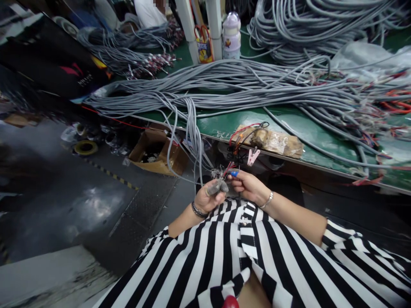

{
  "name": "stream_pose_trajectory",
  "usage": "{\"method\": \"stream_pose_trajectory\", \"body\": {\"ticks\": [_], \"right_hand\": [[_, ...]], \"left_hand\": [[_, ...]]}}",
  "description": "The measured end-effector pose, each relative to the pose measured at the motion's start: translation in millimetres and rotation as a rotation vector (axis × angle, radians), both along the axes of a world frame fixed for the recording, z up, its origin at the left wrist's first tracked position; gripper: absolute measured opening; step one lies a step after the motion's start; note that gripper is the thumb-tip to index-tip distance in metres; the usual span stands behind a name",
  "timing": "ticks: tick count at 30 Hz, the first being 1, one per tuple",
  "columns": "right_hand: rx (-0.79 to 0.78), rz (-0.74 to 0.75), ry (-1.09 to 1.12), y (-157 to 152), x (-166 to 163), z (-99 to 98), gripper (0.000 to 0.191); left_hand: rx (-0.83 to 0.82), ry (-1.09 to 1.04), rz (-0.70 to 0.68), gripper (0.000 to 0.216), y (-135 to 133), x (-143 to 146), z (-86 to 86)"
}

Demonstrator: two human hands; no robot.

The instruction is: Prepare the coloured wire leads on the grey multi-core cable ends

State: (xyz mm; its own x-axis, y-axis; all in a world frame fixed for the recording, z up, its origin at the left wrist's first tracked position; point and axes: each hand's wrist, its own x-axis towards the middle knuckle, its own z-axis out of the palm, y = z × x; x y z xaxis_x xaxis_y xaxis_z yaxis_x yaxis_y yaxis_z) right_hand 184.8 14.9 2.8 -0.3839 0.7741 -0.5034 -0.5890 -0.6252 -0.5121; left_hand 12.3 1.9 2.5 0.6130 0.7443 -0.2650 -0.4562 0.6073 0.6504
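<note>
Close to my body, in front of the table edge, my left hand [209,197] is closed around the stripped ends of grey cables. Grey covers sit on its thumb and finger. Frayed pale strands and thin red wires [228,167] stick out above that grip. Beside it my right hand [252,187] is pinched at the wires, with a blue band and a grey cover on a fingertip. What lies between its fingertips is too small to make out. The held grey cables [192,124] loop down from the bundle on the table.
Long grey cable bundles [212,81] cross the green table [221,122]. A taped cardboard piece [276,141] and a pink clip [253,157] are at its edge. Behind stand a lilac bottle [231,36] and posts. A cardboard box [154,156] is below left. Another person [149,13] is at the back.
</note>
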Motion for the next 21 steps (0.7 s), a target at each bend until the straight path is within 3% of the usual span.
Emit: {"method": "stream_pose_trajectory", "body": {"ticks": [3, 5, 8, 12, 15, 18, 21], "right_hand": [[0.057, 0.109, -0.076, -12.0, 5.3, -6.7, 0.027], [0.206, 0.125, -0.188, -19.1, 10.7, -6.9, 0.033], [0.496, 0.081, -0.559, -24.1, 24.0, -1.8, 0.037], [0.87, -0.035, -1.084, -27.3, 45.3, 11.1, 0.027], [1.053, -0.104, -1.357, -31.2, 52.2, 22.2, 0.029], [1.143, 0.009, -1.596, -32.9, 47.3, 31.1, 0.038], [1.16, 0.242, -1.813, -31.9, 39.2, 35.8, 0.027]], "left_hand": [[0.133, 0.178, 0.184, 0.04, 4.2, 2.5, 3.0], [0.201, 0.332, 0.302, 0.04, 6.0, 3.7, 4.2], [0.349, 0.561, 0.391, 0.033, 6.3, 2.6, 4.8], [0.654, 0.868, 0.332, 0.021, 4.1, -4.3, 5.4], [0.899, 1.087, 0.287, 0.016, 0.8, -8.0, 6.6], [1.061, 1.243, 0.195, 0.016, -3.2, -7.1, 8.8], [1.186, 1.343, 0.026, 0.016, -4.1, -7.1, 13.5]]}}
